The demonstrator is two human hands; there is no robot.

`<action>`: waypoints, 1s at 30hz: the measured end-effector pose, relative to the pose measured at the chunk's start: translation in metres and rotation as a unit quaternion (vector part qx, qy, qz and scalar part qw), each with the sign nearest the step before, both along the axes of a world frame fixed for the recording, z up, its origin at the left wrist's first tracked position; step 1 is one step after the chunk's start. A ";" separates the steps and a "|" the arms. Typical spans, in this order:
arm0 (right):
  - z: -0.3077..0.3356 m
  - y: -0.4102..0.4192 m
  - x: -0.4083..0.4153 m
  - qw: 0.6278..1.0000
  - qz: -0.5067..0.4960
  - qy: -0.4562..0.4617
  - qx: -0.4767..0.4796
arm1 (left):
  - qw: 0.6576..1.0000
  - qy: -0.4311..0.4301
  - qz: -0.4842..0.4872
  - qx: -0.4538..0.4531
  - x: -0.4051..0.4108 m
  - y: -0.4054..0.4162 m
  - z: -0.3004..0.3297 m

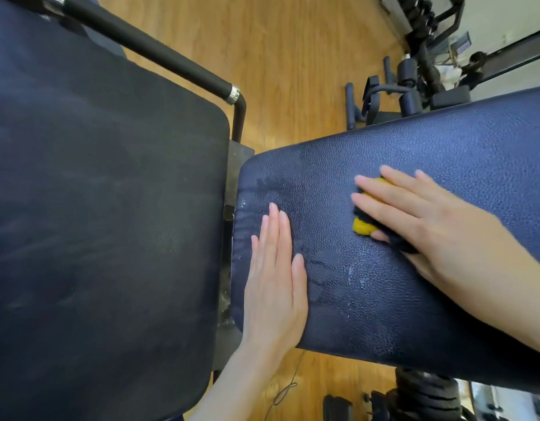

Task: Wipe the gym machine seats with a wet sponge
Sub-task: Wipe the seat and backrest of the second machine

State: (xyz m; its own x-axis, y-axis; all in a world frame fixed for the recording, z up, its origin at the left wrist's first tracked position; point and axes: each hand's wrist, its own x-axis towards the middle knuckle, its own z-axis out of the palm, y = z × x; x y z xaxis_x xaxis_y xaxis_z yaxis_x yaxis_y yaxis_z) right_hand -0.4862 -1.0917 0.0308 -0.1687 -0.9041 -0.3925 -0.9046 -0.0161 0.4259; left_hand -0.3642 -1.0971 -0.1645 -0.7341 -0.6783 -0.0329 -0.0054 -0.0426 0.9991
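The left hand [275,287] lies flat on the pad [445,165], fingers straight and together, palm down, near the pad's rounded end. The right hand [426,214] presses the sponge [363,226] onto the same pad, fingers extended and slightly spread over it; a yellow portion of the sponge shows beneath the fingertips and beside the thumb, with a dark layer under the palm. The sponge sits right of the left hand, apart from it, on the pad surface. Wet streaks and droplets mark the pad between the two hands and around the left fingertips. Left of the left hand, across a narrow gap, lies the seat [104,208], with a black bar [147,48] beyond it over wooden floor [293,56].
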 end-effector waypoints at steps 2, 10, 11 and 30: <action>-0.010 -0.004 0.001 1.000 0.006 0.028 -0.008 | 1.000 -0.003 -0.001 0.001 -0.001 0.000 0.000; -0.024 -0.003 0.001 0.998 -0.013 -0.057 0.028 | 1.000 -0.010 -0.009 -0.008 -0.001 0.000 -0.003; -0.018 0.000 0.002 0.997 -0.016 -0.062 0.034 | 1.000 -0.012 -0.009 -0.008 -0.001 0.000 -0.002; -0.030 0.014 0.039 0.998 -0.056 -0.016 0.008 | 0.999 -0.021 0.004 0.028 0.039 0.033 -0.014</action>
State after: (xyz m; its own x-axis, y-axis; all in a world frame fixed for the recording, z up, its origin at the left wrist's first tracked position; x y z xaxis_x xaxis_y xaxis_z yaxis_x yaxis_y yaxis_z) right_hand -0.4474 -1.0776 0.0004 -0.2562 -0.8733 -0.4144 -0.9141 0.0795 0.3976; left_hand -0.3248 -1.0636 -0.1783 -0.7261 -0.6801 -0.1013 -0.0470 -0.0979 0.9941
